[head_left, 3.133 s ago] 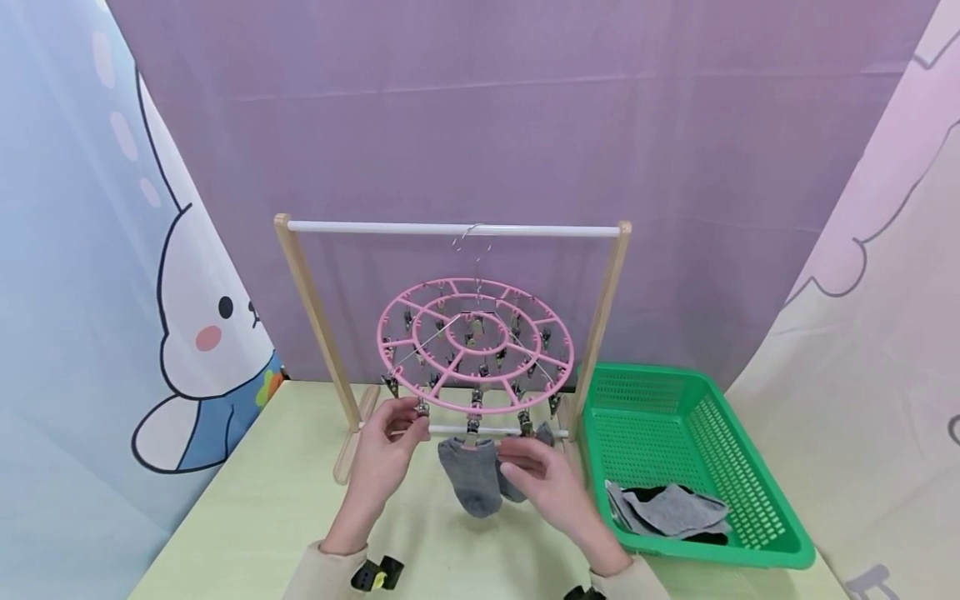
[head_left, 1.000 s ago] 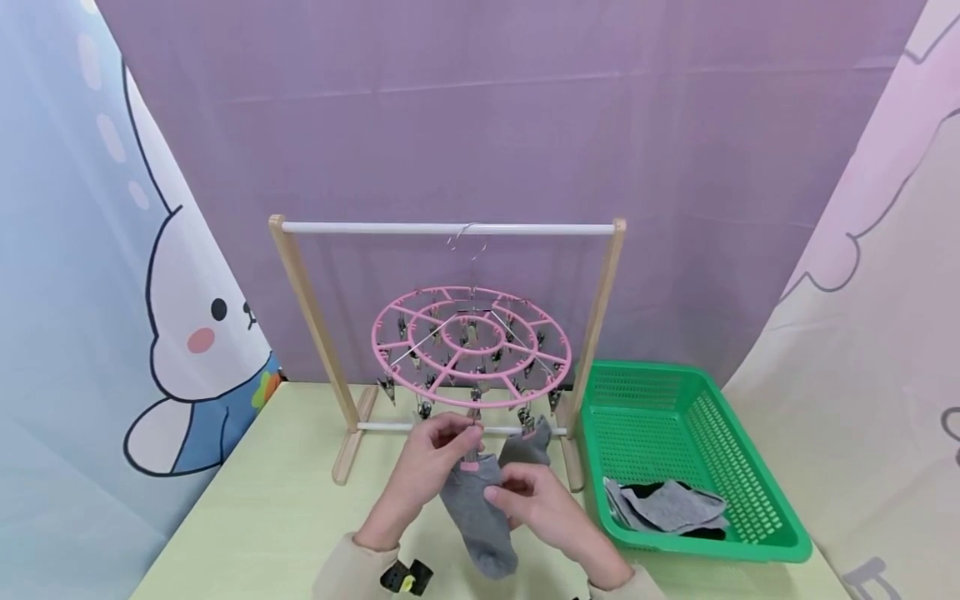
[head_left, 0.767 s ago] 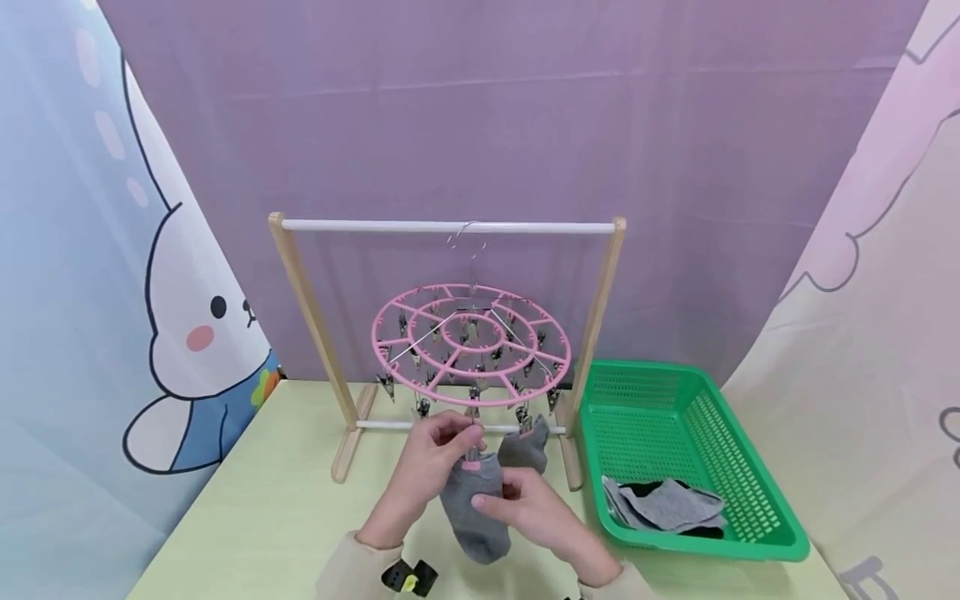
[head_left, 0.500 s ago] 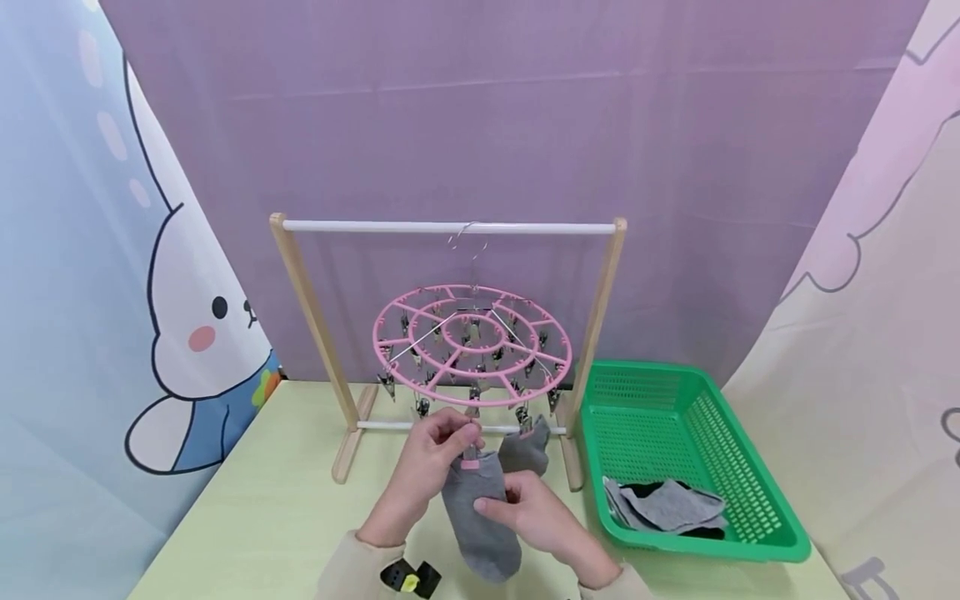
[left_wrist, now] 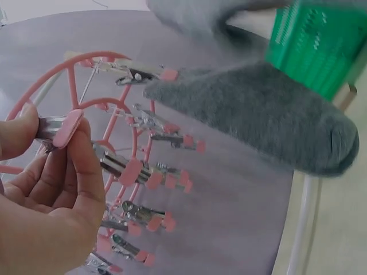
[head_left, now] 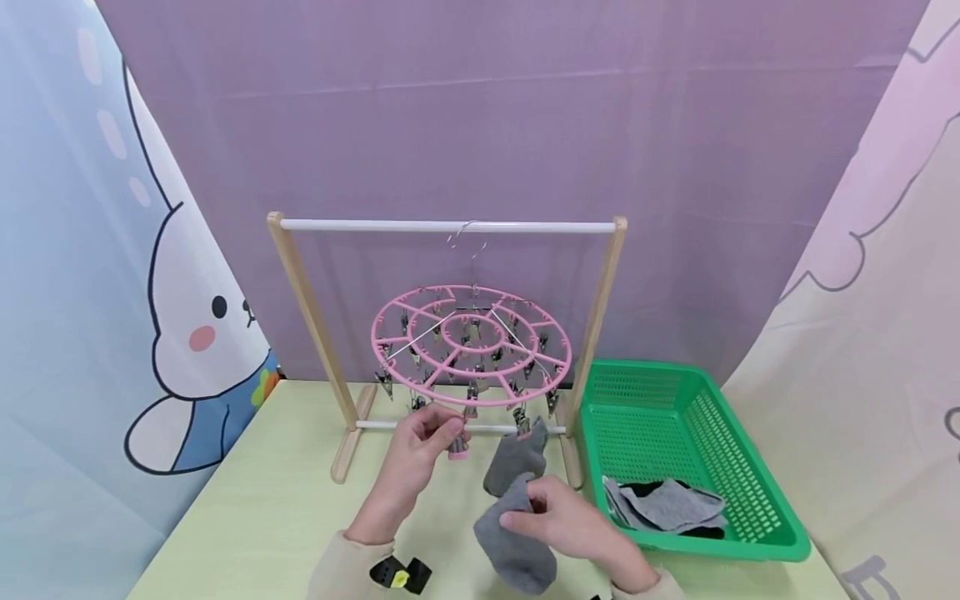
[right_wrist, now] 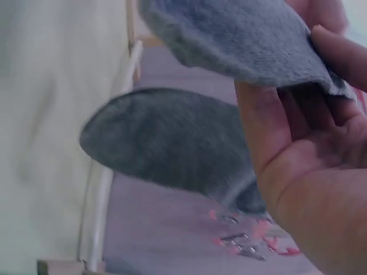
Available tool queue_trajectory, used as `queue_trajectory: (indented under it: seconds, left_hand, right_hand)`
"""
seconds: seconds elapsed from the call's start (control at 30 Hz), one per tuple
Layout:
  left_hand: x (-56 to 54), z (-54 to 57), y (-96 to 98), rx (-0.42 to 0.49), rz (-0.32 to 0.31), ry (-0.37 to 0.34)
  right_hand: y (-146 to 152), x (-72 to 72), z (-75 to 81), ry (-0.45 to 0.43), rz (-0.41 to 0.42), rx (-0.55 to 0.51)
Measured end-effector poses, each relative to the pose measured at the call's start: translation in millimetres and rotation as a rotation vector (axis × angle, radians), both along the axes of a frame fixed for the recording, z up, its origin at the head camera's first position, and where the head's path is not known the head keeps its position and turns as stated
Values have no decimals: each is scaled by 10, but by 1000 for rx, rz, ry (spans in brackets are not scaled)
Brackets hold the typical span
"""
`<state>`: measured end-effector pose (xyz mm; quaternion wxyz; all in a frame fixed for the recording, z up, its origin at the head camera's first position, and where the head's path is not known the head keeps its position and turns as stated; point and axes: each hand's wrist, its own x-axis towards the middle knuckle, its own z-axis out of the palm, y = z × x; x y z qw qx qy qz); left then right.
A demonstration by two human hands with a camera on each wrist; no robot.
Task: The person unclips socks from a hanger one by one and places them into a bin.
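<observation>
My left hand [head_left: 420, 450] pinches a metal clip [left_wrist: 57, 129] with pink tips at the near edge of the round pink hanger [head_left: 420, 392]; no cloth sits in that clip. In my right hand [head_left: 566, 521] is a grey sock [head_left: 513, 542], pinched by thumb and fingers, apart from the clip and toe down. Behind it a second grey sock [head_left: 516, 458] hangs from another clip [head_left: 522, 421] on the hanger. In the right wrist view that hanging sock [right_wrist: 172, 143] lies beyond the held one [right_wrist: 241, 40], which looks blurred in the left wrist view.
The hanger hooks onto the white bar [head_left: 375, 226] of a wooden rack [head_left: 307, 308]. Several other clips dangle from its rings. To the right stands a green basket [head_left: 757, 467] with grey and black socks [head_left: 675, 506] piled at its near end. Purple cloth hangs behind.
The near sock has come off its clip and moved down and right in my right hand. My left hand, still pinching that clip, has shifted slightly left. Earlier the sock hung from it.
</observation>
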<state>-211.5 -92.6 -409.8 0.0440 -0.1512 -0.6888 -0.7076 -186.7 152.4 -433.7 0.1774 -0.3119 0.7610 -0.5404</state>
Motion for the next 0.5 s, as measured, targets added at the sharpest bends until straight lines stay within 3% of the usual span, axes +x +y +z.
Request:
queue_trajectory:
  seconds: [0.2, 0.5]
  left_hand:
    - [36, -1, -4, -57, 61, -10]
    - [76, -24, -40, -117, 133, -9]
  right_hand:
    - [252, 57, 140, 46, -7, -4]
    - [575, 101, 370, 115, -161, -40]
